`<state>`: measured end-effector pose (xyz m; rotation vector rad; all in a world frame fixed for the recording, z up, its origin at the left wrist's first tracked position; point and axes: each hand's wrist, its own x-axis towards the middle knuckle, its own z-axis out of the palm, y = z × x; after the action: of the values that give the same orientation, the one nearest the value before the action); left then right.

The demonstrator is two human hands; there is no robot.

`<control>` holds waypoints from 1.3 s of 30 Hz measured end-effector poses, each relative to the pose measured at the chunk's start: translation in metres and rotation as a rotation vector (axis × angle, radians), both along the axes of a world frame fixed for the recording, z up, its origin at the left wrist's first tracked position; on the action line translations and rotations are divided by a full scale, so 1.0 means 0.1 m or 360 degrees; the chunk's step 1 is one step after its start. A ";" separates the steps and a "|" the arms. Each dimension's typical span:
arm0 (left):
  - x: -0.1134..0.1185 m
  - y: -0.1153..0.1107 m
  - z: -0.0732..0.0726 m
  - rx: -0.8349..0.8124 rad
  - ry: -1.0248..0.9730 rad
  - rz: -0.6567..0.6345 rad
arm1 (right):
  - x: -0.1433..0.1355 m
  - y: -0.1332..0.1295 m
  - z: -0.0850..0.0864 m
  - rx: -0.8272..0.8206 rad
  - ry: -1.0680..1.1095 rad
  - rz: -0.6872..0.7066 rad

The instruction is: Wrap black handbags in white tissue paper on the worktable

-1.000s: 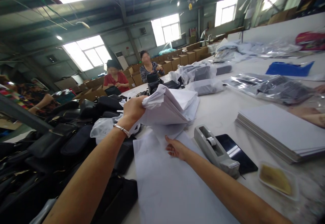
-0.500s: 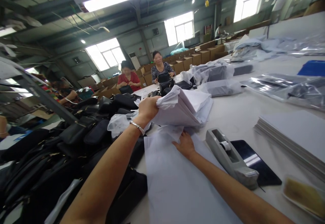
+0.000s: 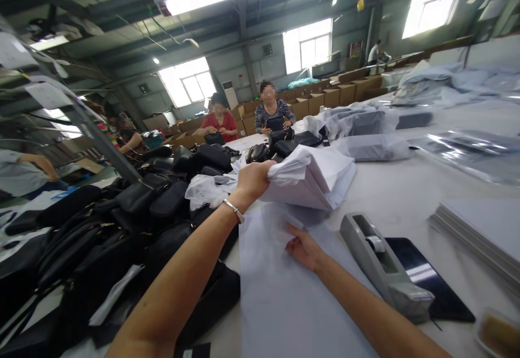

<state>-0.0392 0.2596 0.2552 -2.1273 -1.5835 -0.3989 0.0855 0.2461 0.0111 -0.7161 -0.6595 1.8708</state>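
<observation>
My left hand is closed around the gathered edge of a folded stack of white tissue paper, lifting it off the sheets below. Under it, flat white sheets run along the table toward me. My right hand is over these sheets, fingers curled, and appears to pinch a thin translucent sheet between thumb and fingers. A grey tape dispenser stands right of my right forearm, partly over a dark tablet.
Black handbags are heaped on the left. A stack of white boards and clear plastic sleeves lie to the right. Wrapped items lie farther back. Two people sit across the table handling black bags; cardboard boxes stand behind.
My right hand has drawn slightly back toward me, and its spread fingers have curled in on a thin sheet. My left hand keeps holding the folded stack. The view has turned slightly left.
</observation>
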 end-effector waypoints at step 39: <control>-0.40 -1.00 -1.35 -0.0625 -0.0164 -0.0166 | 0.09 -0.77 0.21 -0.0161 0.0302 0.0034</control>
<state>-0.0797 0.1597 0.1201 -2.5265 -1.7274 -0.2485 0.0948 0.1687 0.0318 -0.5883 -0.4560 1.9741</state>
